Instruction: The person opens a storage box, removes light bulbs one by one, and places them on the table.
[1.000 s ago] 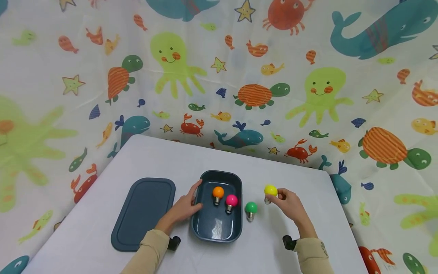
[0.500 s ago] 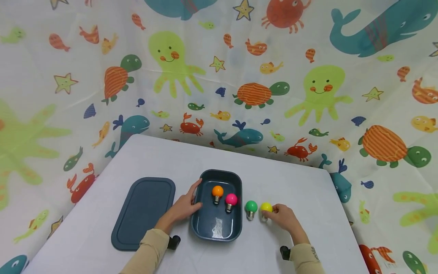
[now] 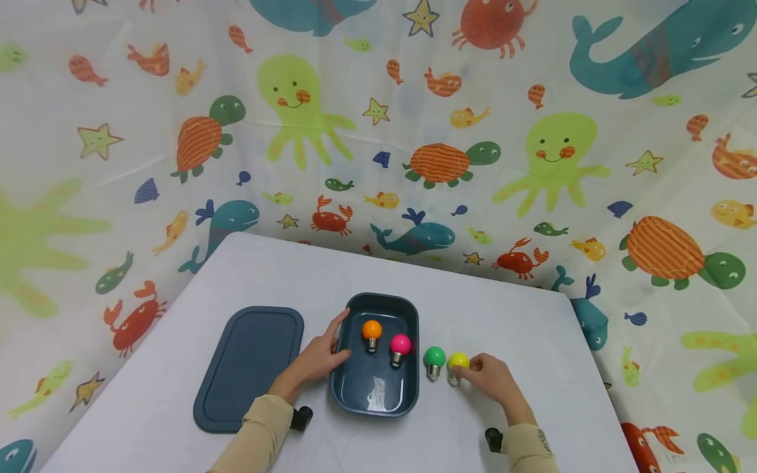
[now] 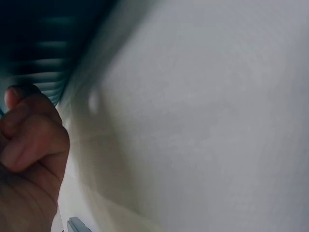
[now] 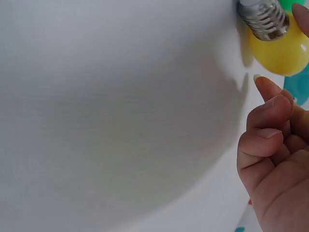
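Note:
A dark blue rectangular tray [image 3: 374,397] holds an orange bulb [image 3: 371,330] and a pink bulb [image 3: 400,345]. My left hand [image 3: 316,360] grips the tray's left side, thumb near the rim; its fingers look curled against the dark wall in the left wrist view. Right of the tray, a green bulb [image 3: 434,358] lies on the table, metal base towards me. Beside it is a yellow bulb [image 3: 458,362], pinched by my right hand [image 3: 492,380]. The right wrist view shows the thumb over the yellow globe, the lower fingers curled apart from it; the index finger is hidden.
A matching dark blue lid [image 3: 251,368] lies flat on the white table [image 3: 331,263], left of the tray. Behind the table hangs a curtain [image 3: 355,131] printed with sea animals. Both wrists carry small black cameras.
My right hand has brought the yellow bulb down and left, beside the green one. The orange bulb has shifted slightly left in the tray. My left hand stays at the tray's side.

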Demonstrator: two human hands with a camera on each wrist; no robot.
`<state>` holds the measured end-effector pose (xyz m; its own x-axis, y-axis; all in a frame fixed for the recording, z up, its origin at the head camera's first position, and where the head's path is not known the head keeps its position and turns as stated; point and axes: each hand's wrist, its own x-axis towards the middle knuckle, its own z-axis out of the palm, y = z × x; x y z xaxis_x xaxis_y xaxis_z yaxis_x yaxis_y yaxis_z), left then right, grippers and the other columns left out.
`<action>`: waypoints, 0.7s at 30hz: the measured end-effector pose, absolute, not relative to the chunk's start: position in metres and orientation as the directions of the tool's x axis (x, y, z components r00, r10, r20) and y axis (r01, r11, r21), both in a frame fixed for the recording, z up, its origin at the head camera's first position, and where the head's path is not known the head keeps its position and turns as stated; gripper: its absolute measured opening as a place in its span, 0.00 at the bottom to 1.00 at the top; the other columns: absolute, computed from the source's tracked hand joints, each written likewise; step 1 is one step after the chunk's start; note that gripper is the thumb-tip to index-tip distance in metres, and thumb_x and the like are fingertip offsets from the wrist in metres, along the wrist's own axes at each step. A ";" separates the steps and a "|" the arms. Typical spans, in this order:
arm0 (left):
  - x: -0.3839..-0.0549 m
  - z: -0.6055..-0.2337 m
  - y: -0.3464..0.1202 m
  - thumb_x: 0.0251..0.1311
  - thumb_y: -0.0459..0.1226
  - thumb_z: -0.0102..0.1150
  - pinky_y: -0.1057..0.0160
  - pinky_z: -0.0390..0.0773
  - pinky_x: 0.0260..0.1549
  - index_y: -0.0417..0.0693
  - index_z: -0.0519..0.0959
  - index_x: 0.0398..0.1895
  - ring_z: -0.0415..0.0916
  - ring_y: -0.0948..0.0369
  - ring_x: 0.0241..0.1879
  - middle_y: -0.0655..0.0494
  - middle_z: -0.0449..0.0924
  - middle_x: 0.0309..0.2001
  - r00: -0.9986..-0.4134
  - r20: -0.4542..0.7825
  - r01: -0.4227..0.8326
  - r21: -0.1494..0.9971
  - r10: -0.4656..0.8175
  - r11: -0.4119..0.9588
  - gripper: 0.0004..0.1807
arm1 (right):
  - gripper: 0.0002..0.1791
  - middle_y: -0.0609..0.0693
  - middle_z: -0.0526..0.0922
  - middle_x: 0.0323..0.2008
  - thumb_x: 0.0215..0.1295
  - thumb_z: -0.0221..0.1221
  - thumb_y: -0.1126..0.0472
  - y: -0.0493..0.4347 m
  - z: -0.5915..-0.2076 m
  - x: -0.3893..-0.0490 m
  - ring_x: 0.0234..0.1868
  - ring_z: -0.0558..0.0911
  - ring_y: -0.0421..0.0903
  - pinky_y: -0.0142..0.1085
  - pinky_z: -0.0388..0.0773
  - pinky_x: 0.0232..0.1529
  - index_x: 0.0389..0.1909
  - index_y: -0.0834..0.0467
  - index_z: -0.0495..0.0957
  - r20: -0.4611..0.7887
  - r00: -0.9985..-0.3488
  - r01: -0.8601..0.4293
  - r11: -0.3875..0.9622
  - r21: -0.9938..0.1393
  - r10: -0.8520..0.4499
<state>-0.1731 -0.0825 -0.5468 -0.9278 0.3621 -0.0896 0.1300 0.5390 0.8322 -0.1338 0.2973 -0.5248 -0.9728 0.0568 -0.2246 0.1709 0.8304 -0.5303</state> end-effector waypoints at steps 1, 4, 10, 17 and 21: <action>-0.173 -0.546 -0.083 0.61 0.39 0.55 0.63 0.63 0.23 0.61 0.44 0.78 0.64 0.61 0.18 0.57 0.67 0.19 -0.927 -0.090 0.130 0.833 0.363 0.538 0.45 | 0.31 0.52 0.78 0.33 0.56 0.66 0.42 0.298 -0.522 -0.134 0.32 0.74 0.46 0.38 0.72 0.31 0.42 0.68 0.78 -0.220 -0.974 0.169 0.830 -0.532 0.057; -0.173 -0.546 -0.083 0.61 0.39 0.55 0.63 0.63 0.23 0.61 0.44 0.78 0.64 0.61 0.18 0.57 0.67 0.19 -0.927 -0.095 0.126 0.831 0.362 0.541 0.45 | 0.31 0.52 0.76 0.32 0.57 0.66 0.42 0.297 -0.515 -0.139 0.31 0.72 0.46 0.38 0.70 0.30 0.43 0.67 0.78 -0.187 -0.981 0.151 0.827 -0.542 0.057; -0.172 -0.547 -0.083 0.61 0.40 0.55 0.63 0.63 0.22 0.61 0.45 0.78 0.64 0.61 0.17 0.57 0.67 0.19 -0.931 -0.098 0.122 0.824 0.352 0.553 0.45 | 0.32 0.51 0.70 0.29 0.57 0.68 0.45 0.284 -0.500 -0.161 0.33 0.70 0.47 0.35 0.67 0.30 0.51 0.67 0.77 -0.003 -1.000 0.012 0.803 -0.596 0.013; -0.169 -0.547 -0.082 0.62 0.40 0.55 0.64 0.63 0.23 0.61 0.44 0.78 0.64 0.61 0.18 0.57 0.67 0.19 -0.930 -0.093 0.129 0.824 0.356 0.551 0.45 | 0.31 0.51 0.69 0.32 0.55 0.71 0.50 0.243 -0.477 -0.180 0.34 0.70 0.46 0.34 0.70 0.33 0.55 0.63 0.75 0.145 -0.983 -0.181 0.749 -0.638 -0.115; -0.168 -0.547 -0.081 0.61 0.39 0.54 0.64 0.63 0.23 0.60 0.44 0.78 0.64 0.62 0.18 0.57 0.67 0.19 -0.929 -0.089 0.133 0.825 0.359 0.549 0.45 | 0.32 0.50 0.69 0.33 0.54 0.71 0.50 0.223 -0.470 -0.188 0.34 0.70 0.45 0.34 0.70 0.33 0.56 0.62 0.74 0.173 -0.967 -0.255 0.728 -0.636 -0.187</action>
<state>-0.1681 -0.0807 -0.5470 -0.9289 0.3594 -0.0891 0.1332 0.5490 0.8252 -0.1880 0.2228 -0.4699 -0.9669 -0.1872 0.1733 -0.2550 0.7281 -0.6363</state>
